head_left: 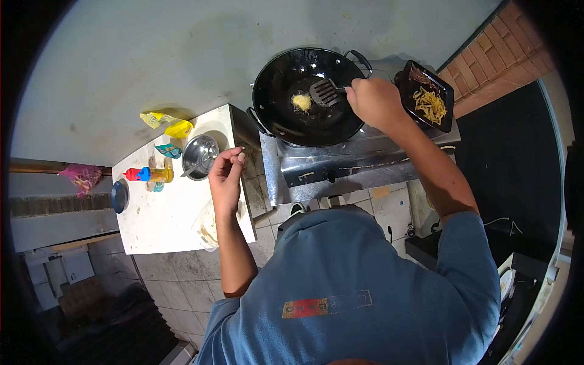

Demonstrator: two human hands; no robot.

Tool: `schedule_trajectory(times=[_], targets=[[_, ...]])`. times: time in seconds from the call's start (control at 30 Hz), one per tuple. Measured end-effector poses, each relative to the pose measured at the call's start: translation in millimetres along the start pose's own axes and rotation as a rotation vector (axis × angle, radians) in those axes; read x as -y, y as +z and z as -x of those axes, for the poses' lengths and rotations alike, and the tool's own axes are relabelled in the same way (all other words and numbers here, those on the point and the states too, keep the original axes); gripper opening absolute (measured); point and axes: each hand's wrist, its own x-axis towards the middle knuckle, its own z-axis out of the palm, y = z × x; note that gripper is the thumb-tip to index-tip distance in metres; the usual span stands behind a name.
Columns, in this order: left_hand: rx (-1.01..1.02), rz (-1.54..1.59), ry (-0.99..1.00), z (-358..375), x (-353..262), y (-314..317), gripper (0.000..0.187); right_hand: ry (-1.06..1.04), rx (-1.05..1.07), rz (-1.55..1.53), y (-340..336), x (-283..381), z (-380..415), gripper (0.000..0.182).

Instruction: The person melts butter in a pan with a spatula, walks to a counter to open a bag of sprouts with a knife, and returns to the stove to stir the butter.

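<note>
My right hand is wrapped round the handle of a slotted spatula, whose dark head is down inside a black wok. Just left of the spatula head, a small yellow lump of food lies in the wok. My left hand is raised beside the white table's right edge, thumb and fingertips brought together; whether anything is pinched there I cannot make out. Nearest to it is a steel bowl with a spoon resting in it.
The wok sits on a metal stove. At its right lies a black tray of yellow strips and dark shreds. On the white table are sauce bottles, a yellow packet and a blue lid-like disc. A brick ledge borders the right.
</note>
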Motion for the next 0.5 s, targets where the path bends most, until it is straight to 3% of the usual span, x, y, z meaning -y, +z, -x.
schedule_trajectory(times=[0.23,0.5], targets=[[0.001,-0.018,0.022,4.0,4.0,-1.3,0.017,0.143,-0.012,0.028,10.1,-7.1,-13.8,0.026],[-0.028,-0.058,-0.028,11.5,9.0,-2.7,0.017,0.103,-0.063,-0.094,-1.7,0.4,-11.9,0.028]])
